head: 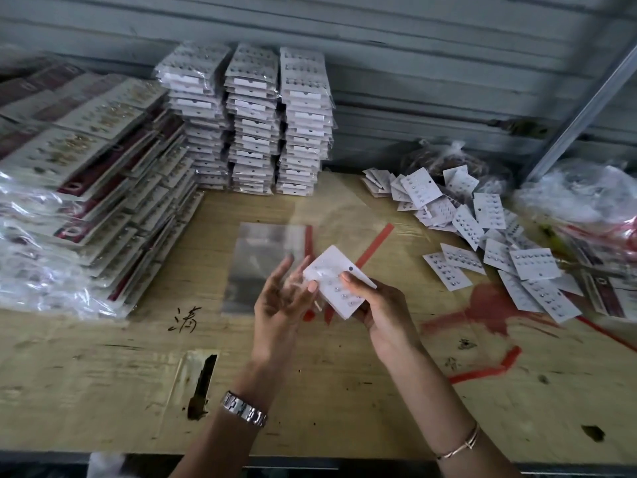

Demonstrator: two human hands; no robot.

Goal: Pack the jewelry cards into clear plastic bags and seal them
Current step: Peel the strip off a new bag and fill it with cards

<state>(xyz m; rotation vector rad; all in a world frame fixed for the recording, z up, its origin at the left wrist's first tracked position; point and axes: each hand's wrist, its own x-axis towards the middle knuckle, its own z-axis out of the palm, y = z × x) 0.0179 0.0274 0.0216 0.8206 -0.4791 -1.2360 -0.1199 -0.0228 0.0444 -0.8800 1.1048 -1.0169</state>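
Observation:
My right hand (375, 305) grips a white jewelry card (336, 281) studded with small earrings, thumb on its face near the hanging hole. My left hand (284, 298) is beside it, fingers spread, with its thumb tip touching the card's left edge. A clear plastic bag seems to hang around the card; its extent is hard to tell. A stack of clear bags with a red seal strip (265, 260) lies flat on the table just beyond my left hand. A heap of loose jewelry cards (482, 232) lies to the right.
Three tall stacks of bagged cards (255, 122) stand against the back wall. Larger packed cards in plastic (86, 188) pile up at the left. Crumpled plastic bags (579, 198) sit at the far right. The wooden table (310, 391) carries red paint marks.

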